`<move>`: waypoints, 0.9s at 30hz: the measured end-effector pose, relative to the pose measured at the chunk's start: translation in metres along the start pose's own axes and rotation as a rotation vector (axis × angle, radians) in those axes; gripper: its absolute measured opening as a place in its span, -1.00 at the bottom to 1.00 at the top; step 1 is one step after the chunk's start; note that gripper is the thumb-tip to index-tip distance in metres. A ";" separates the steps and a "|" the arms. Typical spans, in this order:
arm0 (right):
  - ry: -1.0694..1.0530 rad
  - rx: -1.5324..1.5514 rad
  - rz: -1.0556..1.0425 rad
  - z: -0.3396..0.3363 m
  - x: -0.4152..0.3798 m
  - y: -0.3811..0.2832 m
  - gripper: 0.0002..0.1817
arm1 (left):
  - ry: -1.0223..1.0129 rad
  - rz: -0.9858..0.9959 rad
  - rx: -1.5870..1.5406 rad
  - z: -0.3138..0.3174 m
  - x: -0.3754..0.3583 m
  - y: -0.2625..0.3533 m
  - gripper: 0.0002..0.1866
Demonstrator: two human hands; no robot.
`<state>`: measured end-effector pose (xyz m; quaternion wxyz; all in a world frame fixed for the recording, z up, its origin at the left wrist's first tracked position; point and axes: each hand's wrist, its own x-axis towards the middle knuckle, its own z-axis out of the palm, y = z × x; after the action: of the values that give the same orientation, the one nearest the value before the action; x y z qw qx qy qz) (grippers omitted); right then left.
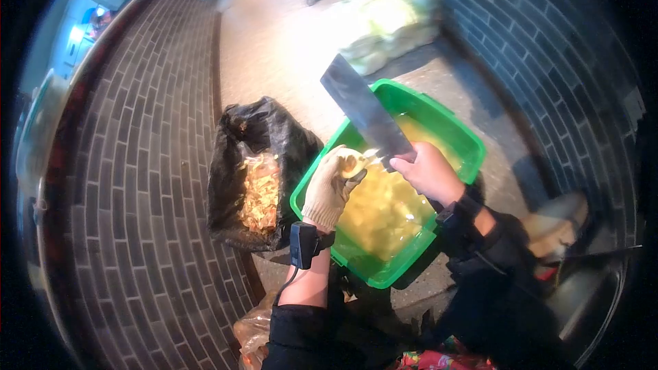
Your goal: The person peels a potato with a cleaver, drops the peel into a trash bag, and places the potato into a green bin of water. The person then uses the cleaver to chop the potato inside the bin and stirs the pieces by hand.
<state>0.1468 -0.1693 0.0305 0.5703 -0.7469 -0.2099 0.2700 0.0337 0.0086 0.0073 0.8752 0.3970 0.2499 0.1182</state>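
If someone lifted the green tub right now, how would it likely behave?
The tub would probably feel heavy, with many pale pieces in it. What looks like cloudy liquid around them would likely slosh if the tub tilted. Its walls seem fairly stiff, as they stand up without sagging.

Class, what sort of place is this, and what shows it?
Probably a makeshift food-preparation spot beside brick-patterned walls: the green tub holds pale yellow pieces, the black bag holds apparent peelings, and the right hand grips a cleaver.
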 end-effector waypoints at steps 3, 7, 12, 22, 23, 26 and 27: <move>-0.030 0.011 0.034 0.001 -0.004 -0.010 -0.71 | -0.009 -0.014 0.046 -0.006 -0.002 0.006 -0.70; -0.058 -0.025 0.065 0.006 -0.003 -0.011 -0.70 | -0.018 0.007 -0.045 0.000 -0.009 0.013 -0.74; -0.074 -0.048 0.025 0.010 0.000 -0.002 -0.70 | 0.056 -0.105 -0.242 -0.006 -0.010 0.019 -0.78; -0.114 -0.053 -0.031 0.022 -0.001 0.013 -0.67 | 0.031 -0.217 -0.562 -0.022 -0.008 0.015 -0.56; -0.108 -0.049 -0.028 0.021 -0.002 0.009 -0.67 | 0.041 -0.228 -0.573 -0.023 -0.008 0.014 -0.57; -0.123 -0.056 -0.045 0.019 -0.005 0.004 -0.65 | 0.099 -0.218 -0.503 -0.007 -0.013 0.015 -0.59; -0.107 -0.044 -0.087 0.021 -0.003 0.009 -0.66 | 0.147 -0.188 -0.425 -0.002 -0.013 0.016 -0.61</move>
<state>0.1310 -0.1581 0.0180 0.5527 -0.7341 -0.2782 0.2797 0.0213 0.0147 0.0230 0.9257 0.1691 0.3181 0.1150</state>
